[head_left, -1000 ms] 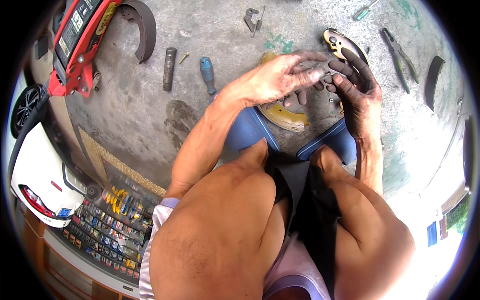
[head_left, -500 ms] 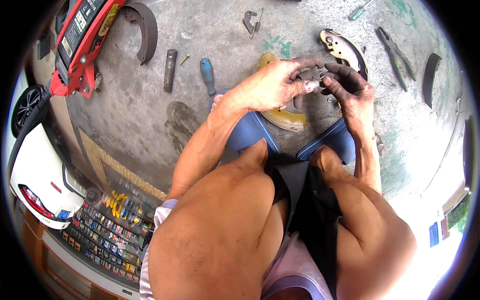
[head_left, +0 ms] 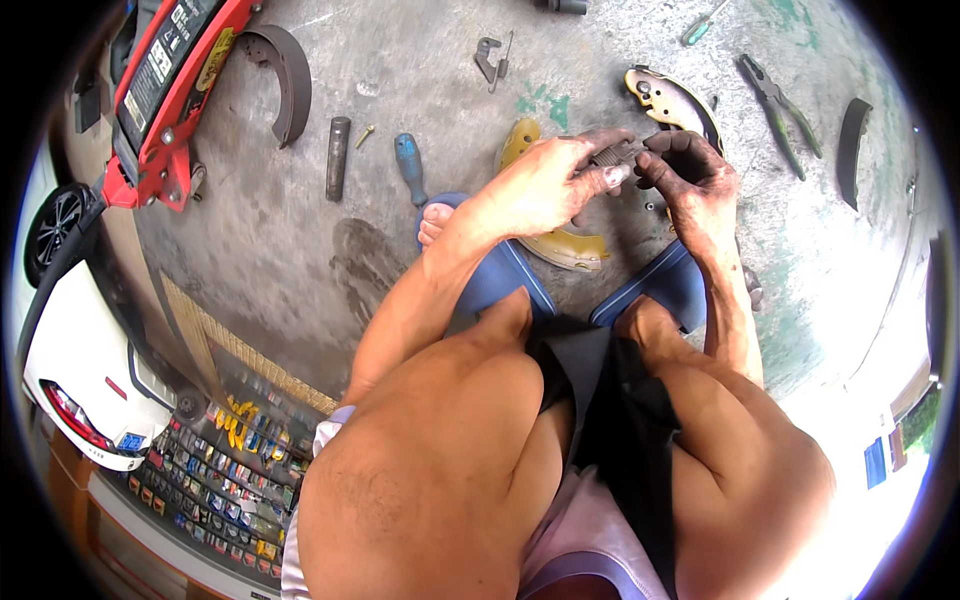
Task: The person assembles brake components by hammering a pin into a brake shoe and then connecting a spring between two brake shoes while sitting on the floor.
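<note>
A small dark metal cylinder part (head_left: 618,156) is pinched between the greasy left hand (head_left: 545,188) and right hand (head_left: 690,170), both grips clenched on it. Bare concrete floor (head_left: 420,90) lies open beyond, bounded by a blue-handled screwdriver (head_left: 410,166) leftward and a yellowish curved brake shoe (head_left: 668,98) just behind.

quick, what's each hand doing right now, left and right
Left hand: closed, pinching one end of a small grey metal part.
Right hand: closed, fingertips gripping the part's other end.

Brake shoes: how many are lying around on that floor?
4: a dark one by the red jack, two yellowish near the hands, one dark far right. Others may be hidden.
</note>
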{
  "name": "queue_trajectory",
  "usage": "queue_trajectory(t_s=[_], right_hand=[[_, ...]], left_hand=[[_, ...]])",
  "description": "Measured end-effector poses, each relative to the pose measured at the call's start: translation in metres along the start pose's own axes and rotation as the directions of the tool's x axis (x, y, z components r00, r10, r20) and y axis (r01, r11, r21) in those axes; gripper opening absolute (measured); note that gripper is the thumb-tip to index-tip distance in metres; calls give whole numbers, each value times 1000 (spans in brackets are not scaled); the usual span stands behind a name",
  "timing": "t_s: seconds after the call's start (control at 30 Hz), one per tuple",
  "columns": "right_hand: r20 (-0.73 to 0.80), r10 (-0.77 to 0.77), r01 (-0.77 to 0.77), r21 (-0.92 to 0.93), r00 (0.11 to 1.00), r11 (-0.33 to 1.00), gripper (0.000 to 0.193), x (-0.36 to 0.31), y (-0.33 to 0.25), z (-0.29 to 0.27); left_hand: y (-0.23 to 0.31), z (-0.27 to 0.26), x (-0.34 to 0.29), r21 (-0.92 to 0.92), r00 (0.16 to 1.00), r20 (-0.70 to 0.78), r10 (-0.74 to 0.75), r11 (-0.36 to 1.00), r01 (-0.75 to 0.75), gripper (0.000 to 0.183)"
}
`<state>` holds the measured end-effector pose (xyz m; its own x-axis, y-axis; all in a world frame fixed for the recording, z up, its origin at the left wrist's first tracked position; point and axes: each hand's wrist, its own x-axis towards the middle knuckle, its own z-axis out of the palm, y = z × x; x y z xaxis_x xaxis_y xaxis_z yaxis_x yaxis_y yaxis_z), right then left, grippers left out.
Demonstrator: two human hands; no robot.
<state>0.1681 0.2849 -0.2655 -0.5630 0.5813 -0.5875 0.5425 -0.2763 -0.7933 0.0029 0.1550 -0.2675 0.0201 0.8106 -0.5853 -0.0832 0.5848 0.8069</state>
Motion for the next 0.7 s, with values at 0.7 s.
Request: queue_trajectory(t_s=[0.7], right_hand=[[-153, -359, 59, -855, 921, 515, 83, 11, 50, -39]], left_hand=[[-8, -7, -14, 24, 944, -327, -33, 999, 43, 48]])
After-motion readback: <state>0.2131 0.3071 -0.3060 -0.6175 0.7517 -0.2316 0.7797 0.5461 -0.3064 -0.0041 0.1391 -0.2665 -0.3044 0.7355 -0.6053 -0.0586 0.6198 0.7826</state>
